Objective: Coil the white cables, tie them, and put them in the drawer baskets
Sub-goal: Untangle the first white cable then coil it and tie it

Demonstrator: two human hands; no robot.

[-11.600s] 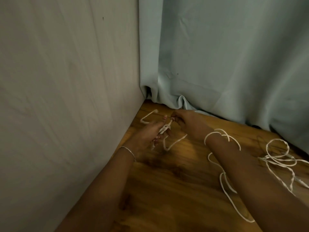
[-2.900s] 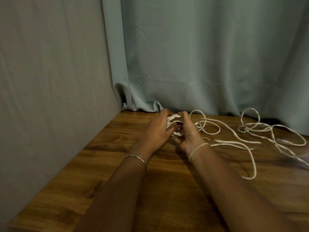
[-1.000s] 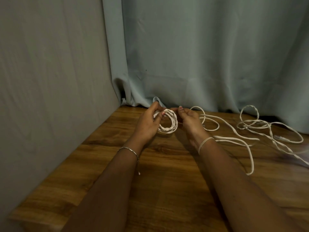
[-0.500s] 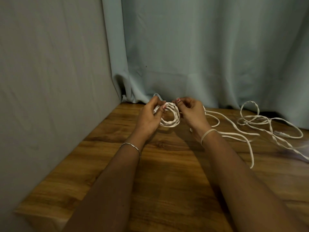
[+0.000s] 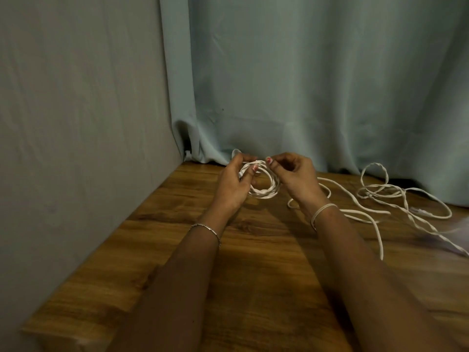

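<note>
One small coil of thin white cable (image 5: 266,193) is held between both hands over the brown wooden table (image 5: 253,275).
The left hand (image 5: 232,189) has its fingers curled round the left side of the coil, and the right hand (image 5: 294,179) pinches the top of it between thumb and forefinger. More loose white cable (image 5: 380,191) lies in loops on the table at the right, near the pale blue curtain (image 5: 304,85). A thin silver bracelet (image 5: 205,228) is on the left wrist.

two hands: left hand (image 5: 229,189), right hand (image 5: 297,179). one coiled cable (image 5: 264,195), one bracelet (image 5: 206,228). loose cables (image 5: 368,193) too tangled to count
</note>
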